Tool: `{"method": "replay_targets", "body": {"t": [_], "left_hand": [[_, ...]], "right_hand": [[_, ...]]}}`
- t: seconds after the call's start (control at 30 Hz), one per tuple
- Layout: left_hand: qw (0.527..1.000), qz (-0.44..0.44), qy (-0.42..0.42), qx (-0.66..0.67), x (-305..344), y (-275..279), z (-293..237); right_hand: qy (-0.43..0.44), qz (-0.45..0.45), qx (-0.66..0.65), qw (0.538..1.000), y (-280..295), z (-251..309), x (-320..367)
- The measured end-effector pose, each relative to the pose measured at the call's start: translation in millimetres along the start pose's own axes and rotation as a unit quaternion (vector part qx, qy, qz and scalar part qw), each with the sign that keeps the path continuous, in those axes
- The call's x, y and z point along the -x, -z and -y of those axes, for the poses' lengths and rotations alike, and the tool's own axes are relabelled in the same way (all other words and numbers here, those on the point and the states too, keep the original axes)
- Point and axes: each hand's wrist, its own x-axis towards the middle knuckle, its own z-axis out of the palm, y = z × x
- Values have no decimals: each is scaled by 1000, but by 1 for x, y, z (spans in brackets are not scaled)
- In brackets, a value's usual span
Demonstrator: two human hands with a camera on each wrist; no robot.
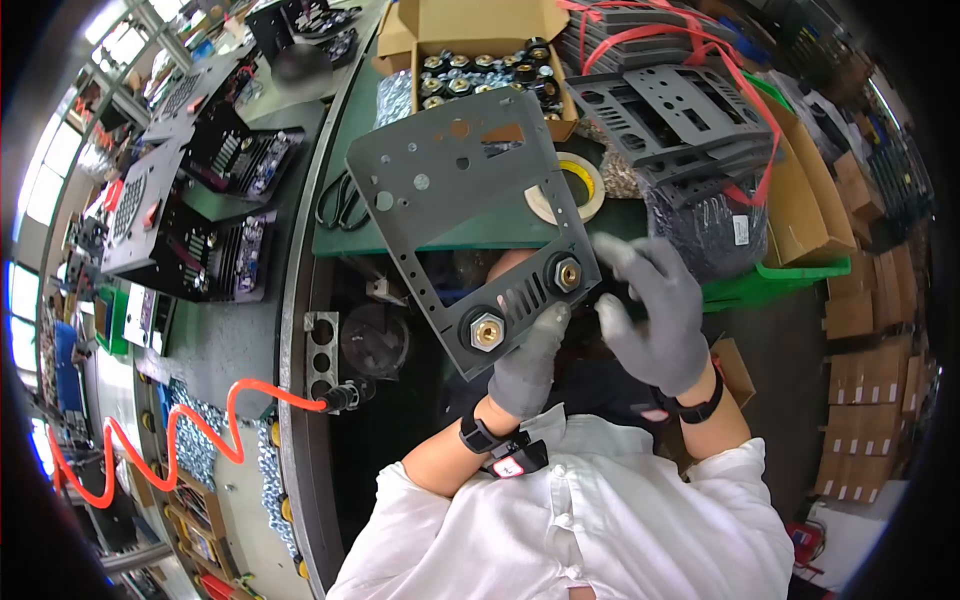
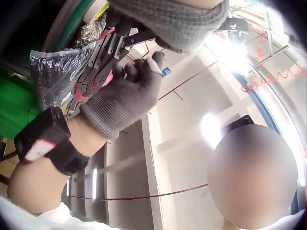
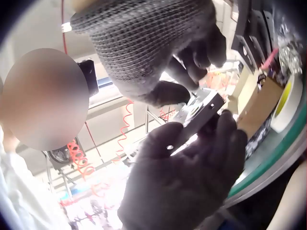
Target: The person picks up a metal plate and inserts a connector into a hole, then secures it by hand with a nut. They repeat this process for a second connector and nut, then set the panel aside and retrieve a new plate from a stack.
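A dark grey sheet-metal panel with cut-outs and slots is held tilted in front of the person's chest. Two brass-centred fittings with hex nuts, a left one and a right one, sit in its near edge. The gloved left hand grips that edge between them, thumb on the face. Beside the panel's right corner is the gloved right hand, its thumb and fingers apart and loosely bent. In the right wrist view, the right hand hovers close over the panel edge, with nothing visible in its fingers.
An open cardboard box of black-and-brass fittings stands behind the panel, near a tape roll. Stacked grey panels with red strapping lie to the right, above a green crate. An orange coiled hose crosses the left bench.
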Motion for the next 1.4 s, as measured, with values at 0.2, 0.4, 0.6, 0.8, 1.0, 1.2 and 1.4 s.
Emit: {"method": "replay_targets", "body": {"t": [0.2, 0.4, 0.6, 0.8, 1.0, 1.2, 1.4], "left_hand": [[998, -32, -58, -3, 0, -12, 7], [987, 54, -93, -121, -2, -15, 13], [949, 280, 7, -145, -16, -65, -16], [895, 351, -81, -264, -26, -108, -24], [870, 376, -70, -311, -18, -102, -9], [895, 330, -72, -293, -20, -86, -3], [909, 308, -53, -277, -17, -76, -4]], "right_hand": [[21, 6, -44, 999, 17, -6, 12], [81, 31, -35, 996, 35, -21, 30], [124, -107, 274, 947, 69, -31, 37], [-72, -230, 291, 926, 165, -96, 53], [-245, -281, 283, 884, 287, -271, 46], [-85, -283, 238, 925, 225, -218, -20], [-73, -34, 463, 883, 75, -160, -74]]}}
